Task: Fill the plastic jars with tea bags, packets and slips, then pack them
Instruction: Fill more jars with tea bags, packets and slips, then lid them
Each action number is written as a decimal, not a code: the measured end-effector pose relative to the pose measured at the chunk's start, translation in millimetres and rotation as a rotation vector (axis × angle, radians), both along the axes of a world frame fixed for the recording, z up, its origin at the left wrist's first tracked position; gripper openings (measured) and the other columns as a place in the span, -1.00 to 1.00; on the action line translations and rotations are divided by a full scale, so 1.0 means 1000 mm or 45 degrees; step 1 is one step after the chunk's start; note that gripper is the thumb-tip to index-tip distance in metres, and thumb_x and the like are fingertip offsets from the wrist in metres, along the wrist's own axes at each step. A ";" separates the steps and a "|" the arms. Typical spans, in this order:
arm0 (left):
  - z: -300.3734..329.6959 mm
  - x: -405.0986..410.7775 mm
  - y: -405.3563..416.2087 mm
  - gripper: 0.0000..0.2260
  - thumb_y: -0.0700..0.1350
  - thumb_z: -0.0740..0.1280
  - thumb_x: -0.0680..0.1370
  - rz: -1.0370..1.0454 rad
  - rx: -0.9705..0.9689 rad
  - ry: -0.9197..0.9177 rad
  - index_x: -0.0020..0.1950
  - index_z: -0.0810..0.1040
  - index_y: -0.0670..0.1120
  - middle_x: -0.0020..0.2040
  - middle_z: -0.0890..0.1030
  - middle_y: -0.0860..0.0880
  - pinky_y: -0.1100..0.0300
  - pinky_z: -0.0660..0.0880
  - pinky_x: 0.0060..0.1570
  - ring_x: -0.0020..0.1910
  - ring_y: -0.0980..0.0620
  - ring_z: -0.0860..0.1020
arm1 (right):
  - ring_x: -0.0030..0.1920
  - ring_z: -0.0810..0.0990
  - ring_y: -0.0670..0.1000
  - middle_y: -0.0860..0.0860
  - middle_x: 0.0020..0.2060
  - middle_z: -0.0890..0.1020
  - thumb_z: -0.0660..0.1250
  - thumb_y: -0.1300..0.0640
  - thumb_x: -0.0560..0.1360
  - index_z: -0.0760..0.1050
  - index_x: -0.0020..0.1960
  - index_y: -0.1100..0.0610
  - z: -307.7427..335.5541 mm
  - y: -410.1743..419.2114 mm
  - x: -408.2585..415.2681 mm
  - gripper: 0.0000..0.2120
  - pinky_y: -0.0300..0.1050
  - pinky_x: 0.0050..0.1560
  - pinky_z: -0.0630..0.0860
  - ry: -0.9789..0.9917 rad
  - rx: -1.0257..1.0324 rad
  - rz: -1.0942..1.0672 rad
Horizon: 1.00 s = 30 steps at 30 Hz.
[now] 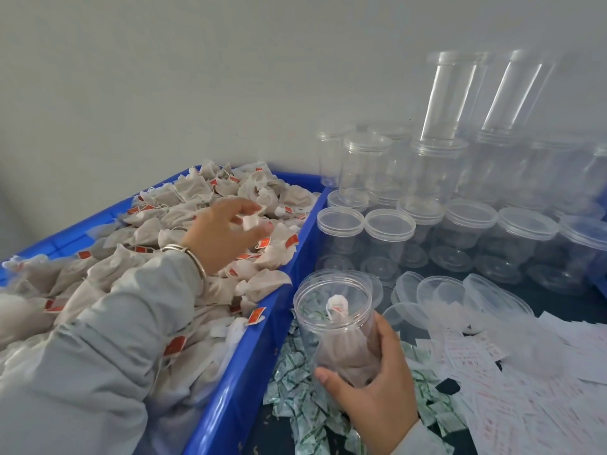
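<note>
Jar [335,310] in right hand [377,389], contents blurred, left fingers [253,221] pinching tea bag [250,222]

Tilted clear jar [338,323], tea bags inside

Blue crate [249,372] cut by left and bottom edges; print on slips [525,389] too blurred to read.
</note>
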<state>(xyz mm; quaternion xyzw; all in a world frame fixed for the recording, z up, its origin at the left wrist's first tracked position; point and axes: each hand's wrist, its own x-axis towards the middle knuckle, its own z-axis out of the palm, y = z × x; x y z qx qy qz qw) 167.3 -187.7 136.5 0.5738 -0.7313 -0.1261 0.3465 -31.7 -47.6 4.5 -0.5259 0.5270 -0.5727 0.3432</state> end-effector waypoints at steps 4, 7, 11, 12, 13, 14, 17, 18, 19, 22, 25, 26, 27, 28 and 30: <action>-0.015 -0.013 0.003 -0.16 0.44 0.26 0.15 -0.233 0.398 -0.266 0.37 0.37 0.12 0.19 0.48 0.11 0.27 0.35 0.03 0.08 0.14 0.45 | 0.16 0.37 -0.49 -0.24 0.24 0.43 0.67 0.18 0.11 0.28 0.19 -0.25 -0.002 -0.001 -0.001 -0.16 -0.66 0.00 0.29 0.008 -0.006 -0.004; -0.019 -0.018 0.002 -0.34 0.36 0.31 0.34 -0.230 0.389 -0.399 0.39 0.35 0.16 0.19 0.50 0.07 0.31 0.33 -0.04 0.02 0.13 0.45 | 0.15 0.38 -0.49 -0.28 0.23 0.43 0.68 0.11 0.09 0.28 0.18 -0.27 -0.002 -0.001 -0.001 -0.16 -0.66 -0.01 0.29 -0.006 -0.015 -0.012; -0.014 -0.018 -0.001 -0.53 0.16 0.32 0.50 -0.079 0.285 -0.526 0.34 0.45 -0.01 0.06 0.52 0.03 0.28 0.33 -0.06 -0.03 0.05 0.46 | 0.13 0.37 -0.52 -0.34 0.21 0.41 0.62 -0.05 0.01 0.28 0.16 -0.30 0.000 -0.001 -0.001 -0.17 -0.67 -0.04 0.30 -0.030 0.000 -0.016; -0.013 -0.018 -0.001 -0.62 0.15 0.33 0.50 -0.063 0.206 -0.533 0.21 0.52 -0.02 -0.02 0.50 0.04 0.25 0.33 -0.07 -0.09 0.07 0.43 | 0.14 0.38 -0.50 -0.33 0.21 0.42 0.63 -0.08 0.01 0.28 0.17 -0.30 0.000 -0.001 -0.001 -0.16 -0.67 -0.04 0.30 -0.030 0.004 -0.010; -0.010 -0.017 0.000 -0.75 0.14 0.34 0.49 -0.058 0.110 -0.488 0.00 0.55 -0.01 -0.13 0.47 0.06 0.23 0.33 -0.14 -0.18 0.08 0.41 | 0.14 0.39 -0.49 -0.32 0.22 0.42 0.65 -0.12 0.00 0.28 0.18 -0.31 0.001 0.000 -0.001 -0.15 -0.66 -0.03 0.31 -0.033 0.009 -0.001; -0.008 -0.017 0.002 -0.78 0.13 0.35 0.49 -0.045 0.026 -0.385 -0.20 0.47 0.00 -0.24 0.45 0.06 0.24 0.32 -0.24 -0.27 0.08 0.40 | 0.15 0.39 -0.48 -0.31 0.23 0.42 0.64 -0.14 0.00 0.28 0.18 -0.31 0.001 0.000 -0.002 -0.14 -0.65 -0.04 0.32 -0.038 0.015 0.008; 0.000 -0.018 0.007 -0.84 0.02 0.37 0.49 -0.061 0.001 0.182 -0.22 0.52 -0.02 -0.34 0.57 0.03 0.26 0.43 -0.36 -0.36 0.04 0.52 | 0.15 0.37 -0.50 -0.31 0.23 0.41 0.59 -0.14 -0.01 0.27 0.18 -0.30 0.002 0.001 -0.002 -0.15 -0.66 -0.04 0.31 -0.035 0.021 0.012; 0.005 -0.020 0.011 -0.91 -0.03 0.39 0.47 -0.162 0.084 0.468 -0.15 0.56 -0.03 -0.30 0.63 0.04 0.26 0.51 -0.34 -0.31 0.03 0.59 | 0.14 0.36 -0.52 -0.32 0.22 0.40 0.59 -0.14 -0.01 0.27 0.18 -0.30 0.002 0.001 -0.002 -0.16 -0.66 -0.03 0.31 -0.028 0.021 0.008; 0.010 -0.023 0.017 -0.90 -0.06 0.41 0.42 -0.310 0.206 0.742 -0.11 0.58 -0.04 -0.26 0.66 0.05 0.25 0.56 -0.32 -0.27 0.04 0.62 | 0.15 0.35 -0.52 -0.33 0.22 0.39 0.59 -0.13 0.00 0.26 0.17 -0.30 0.001 0.001 -0.002 -0.16 -0.66 -0.02 0.31 -0.015 0.022 0.005; 0.012 -0.030 0.029 -0.75 -0.10 0.42 0.31 -0.660 0.422 0.981 -0.03 0.57 -0.08 -0.19 0.69 0.03 0.21 0.60 -0.23 -0.16 0.06 0.66 | 0.19 0.37 -0.46 -0.31 0.24 0.40 0.66 0.02 0.09 0.24 0.20 -0.30 -0.001 0.000 -0.001 -0.14 -0.60 0.06 0.32 0.026 0.032 0.014; 0.004 -0.039 0.039 -0.81 -0.28 0.43 0.42 -0.713 0.272 0.491 -0.09 0.56 -0.02 -0.26 0.66 0.13 0.35 0.55 -0.22 -0.23 0.21 0.62 | 0.21 0.40 -0.40 -0.25 0.25 0.44 0.68 0.06 0.09 0.27 0.25 -0.24 -0.001 -0.001 -0.001 -0.12 -0.58 0.10 0.33 0.042 0.017 0.013; 0.002 -0.041 0.042 -0.81 -0.28 0.43 0.43 -0.705 0.189 0.279 -0.13 0.56 0.00 -0.28 0.64 0.13 0.37 0.51 -0.20 -0.25 0.24 0.59 | 0.23 0.43 -0.34 -0.21 0.26 0.46 0.68 0.01 0.07 0.28 0.30 -0.19 -0.001 -0.001 -0.001 -0.09 -0.53 0.13 0.36 0.040 0.012 0.017; -0.001 -0.043 0.043 -0.83 -0.24 0.44 0.42 -0.699 0.106 0.094 -0.16 0.57 0.02 -0.29 0.63 0.12 0.39 0.47 -0.20 -0.27 0.25 0.56 | 0.24 0.45 -0.28 -0.16 0.27 0.48 0.66 -0.06 0.04 0.29 0.35 -0.12 0.000 -0.001 -0.001 -0.04 -0.47 0.16 0.39 0.040 0.011 0.021; -0.002 -0.045 0.045 -0.85 -0.21 0.45 0.41 -0.702 0.033 -0.034 -0.18 0.57 0.04 -0.30 0.61 0.11 0.44 0.43 -0.22 -0.29 0.26 0.54 | 0.25 0.46 -0.24 -0.14 0.27 0.49 0.61 -0.13 0.01 0.29 0.38 -0.07 0.000 -0.002 -0.001 0.00 -0.42 0.19 0.41 0.040 0.013 0.023; -0.002 -0.046 0.047 -0.83 -0.18 0.48 0.40 -0.711 -0.053 -0.125 -0.18 0.56 0.08 -0.36 0.54 0.16 0.51 0.35 -0.27 -0.33 0.33 0.50 | 0.25 0.47 -0.23 -0.15 0.26 0.49 0.55 -0.20 -0.02 0.29 0.39 -0.05 0.001 -0.002 -0.001 0.03 -0.39 0.20 0.42 0.027 0.017 0.013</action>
